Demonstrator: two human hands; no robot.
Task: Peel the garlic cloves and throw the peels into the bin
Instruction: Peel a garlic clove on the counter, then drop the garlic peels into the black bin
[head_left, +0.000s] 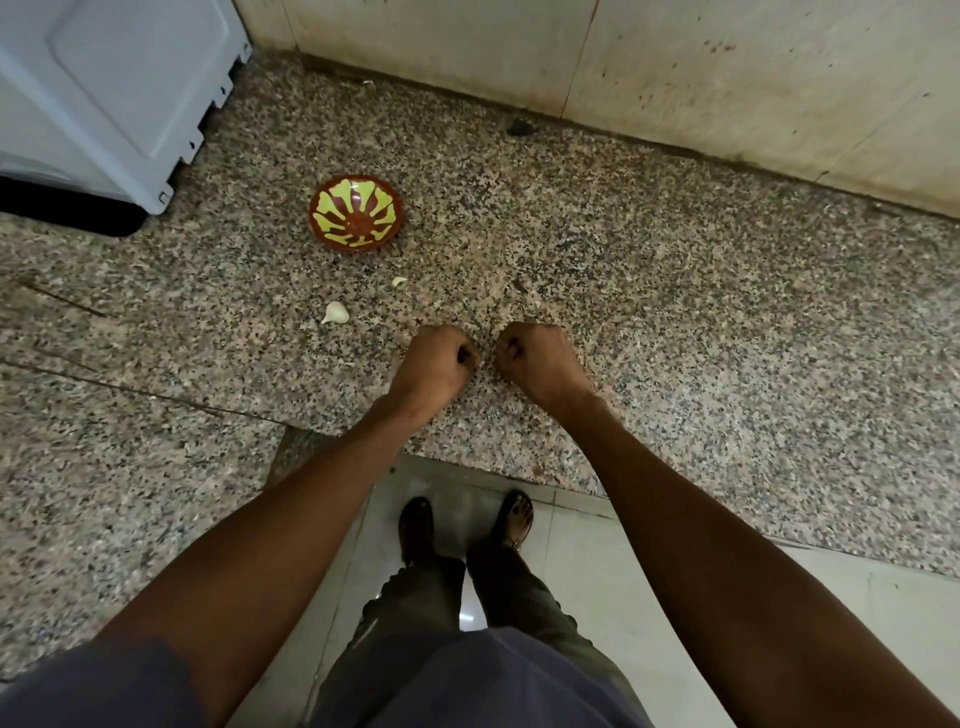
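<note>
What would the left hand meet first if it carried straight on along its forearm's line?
Probably nothing soon: the left hand points up and slightly right over bare granite counter, passing right of the small peel scrap and the bowl. The back wall would come first, though height is unclear.

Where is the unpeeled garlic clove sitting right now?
In the head view, the garlic clove lies on the granite counter, between the painted bowl and the left hand.

The scene is seen from one head-worn camera, aimed steeply downward and forward over a counter, with floor below; only one view is given.
</note>
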